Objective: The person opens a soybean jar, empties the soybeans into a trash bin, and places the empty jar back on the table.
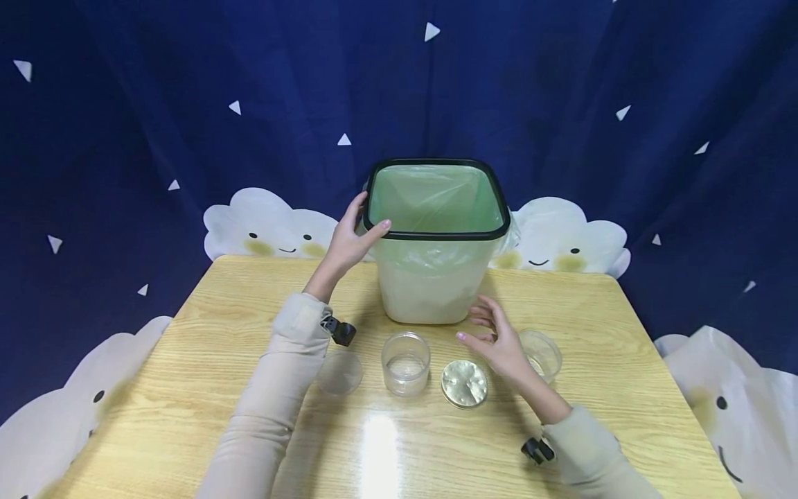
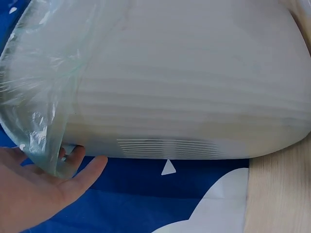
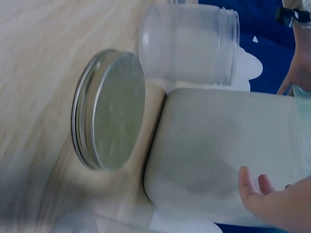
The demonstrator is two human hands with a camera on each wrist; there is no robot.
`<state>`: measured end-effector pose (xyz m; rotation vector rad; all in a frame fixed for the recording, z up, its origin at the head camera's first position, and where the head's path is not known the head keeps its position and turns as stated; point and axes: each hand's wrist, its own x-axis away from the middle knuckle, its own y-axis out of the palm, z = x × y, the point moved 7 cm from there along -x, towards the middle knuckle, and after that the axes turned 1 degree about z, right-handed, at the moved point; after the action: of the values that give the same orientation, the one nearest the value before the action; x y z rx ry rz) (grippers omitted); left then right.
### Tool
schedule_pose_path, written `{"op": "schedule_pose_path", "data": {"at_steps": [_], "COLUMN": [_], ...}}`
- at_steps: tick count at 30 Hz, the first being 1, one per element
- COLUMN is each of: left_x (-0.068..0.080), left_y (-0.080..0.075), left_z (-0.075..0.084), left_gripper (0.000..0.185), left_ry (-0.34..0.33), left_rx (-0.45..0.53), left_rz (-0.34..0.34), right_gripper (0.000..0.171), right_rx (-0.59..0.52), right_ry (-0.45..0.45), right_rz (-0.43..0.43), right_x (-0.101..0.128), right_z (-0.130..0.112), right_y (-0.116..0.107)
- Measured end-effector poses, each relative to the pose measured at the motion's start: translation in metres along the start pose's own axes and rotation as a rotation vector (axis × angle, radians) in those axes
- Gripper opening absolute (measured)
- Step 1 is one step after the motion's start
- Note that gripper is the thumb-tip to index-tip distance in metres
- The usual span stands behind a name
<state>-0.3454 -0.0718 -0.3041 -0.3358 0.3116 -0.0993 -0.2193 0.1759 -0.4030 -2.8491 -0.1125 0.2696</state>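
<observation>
A white trash bin [image 1: 430, 281] with a black rim stands upright at the back of the table, lined with a translucent green bag [image 1: 436, 197]. My left hand [image 1: 352, 239] grips the bin's left front rim corner, thumb at the front and fingers along the side. In the left wrist view, part of that hand [image 2: 53, 187] is hidden by the overhanging liner. My right hand [image 1: 499, 343] hovers by the bin's lower right side, fingers loosely bent and holding nothing. Under and beside it are a gold-coloured metal lid [image 1: 464, 383] and a clear jar [image 1: 541, 353] partly covered by the hand.
Another clear jar [image 1: 406, 364] stands upright before the bin. A clear flat disc [image 1: 339, 373] lies beside my left sleeve. The wooden table [image 1: 206, 367] ends at a dark blue curtain [image 1: 299, 83] with white clouds and triangles.
</observation>
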Motion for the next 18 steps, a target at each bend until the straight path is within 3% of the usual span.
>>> {"op": "schedule_pose_path", "data": {"at_steps": [9,18], "left_x": [0.022,0.063], "left_y": [-0.025,-0.042], "left_z": [-0.009,0.014], "left_gripper": [0.055,0.037], "left_ry": [0.040,0.090], "left_rx": [0.121,0.089], "left_rz": [0.126,0.219], "right_gripper": [0.068,0.060], "right_rx": [0.029,0.109], "right_ry": [0.020,-0.003], "right_rz": [0.038,0.091], "right_x": [-0.003,-0.002], "right_z": [-0.007,-0.011], "right_y": [-0.022,-0.044]}}
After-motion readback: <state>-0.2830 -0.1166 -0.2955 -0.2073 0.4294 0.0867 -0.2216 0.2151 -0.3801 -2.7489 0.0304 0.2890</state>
